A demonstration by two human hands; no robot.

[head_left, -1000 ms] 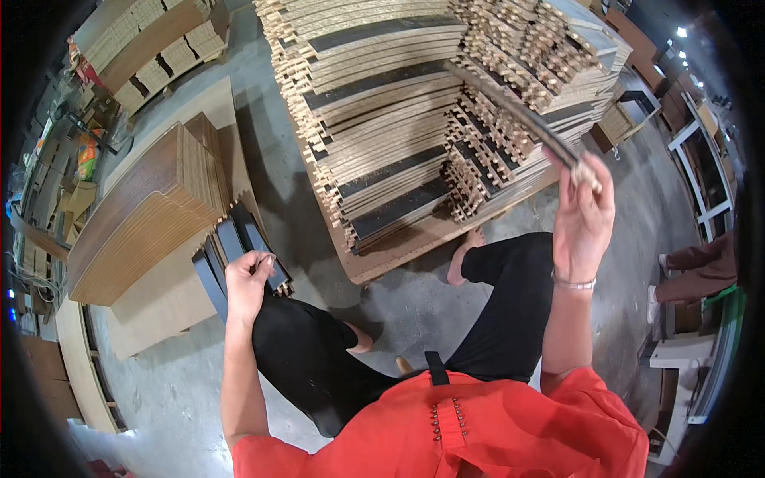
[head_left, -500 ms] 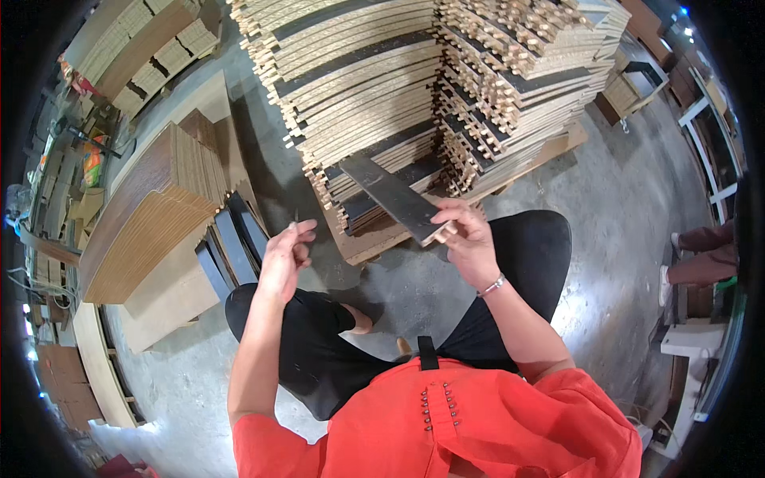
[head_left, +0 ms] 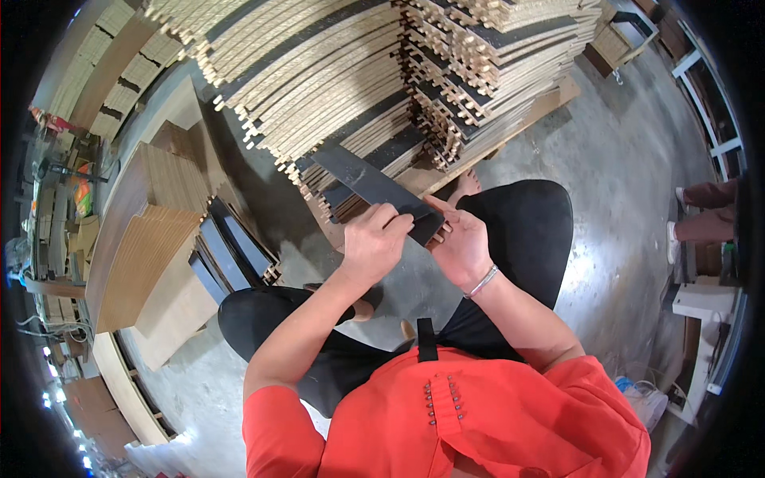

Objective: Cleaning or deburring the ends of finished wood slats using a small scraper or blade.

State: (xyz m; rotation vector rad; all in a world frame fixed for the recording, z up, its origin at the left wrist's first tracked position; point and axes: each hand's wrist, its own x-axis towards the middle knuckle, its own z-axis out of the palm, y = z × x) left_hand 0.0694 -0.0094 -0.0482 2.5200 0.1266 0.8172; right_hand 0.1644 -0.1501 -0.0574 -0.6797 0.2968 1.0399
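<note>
**Both hands on a dark strip before the stacked wood**

Grey concrete floor fills the workshop, seen from the head camera, and a big stack of wooden slats stands on it as the main landmark. These slats are pale at the edges and dark on the faces, laid in many layers.

Just in front of the stack, on its near side, the person holds a long dark strip. One end of the strip points up toward the stack and seems to lie against its lower layers; the other end is between the two hands. The left hand closes over the near end from above, its grip pressed together around the strip. The right hand meets the same end from the other side, with the fingers pinching the edge of the strip; a thin bracelet is on this wrist. The two hands touch each other or nearly so.

To the left of the stack, a lower pile of brown boards rests on the floor, and several dark panels lean just beside it. To the right of the stack, well apart, the legs and shoes of another person are visible at the border.

The person wears an orange shirt and black trousers.
</note>
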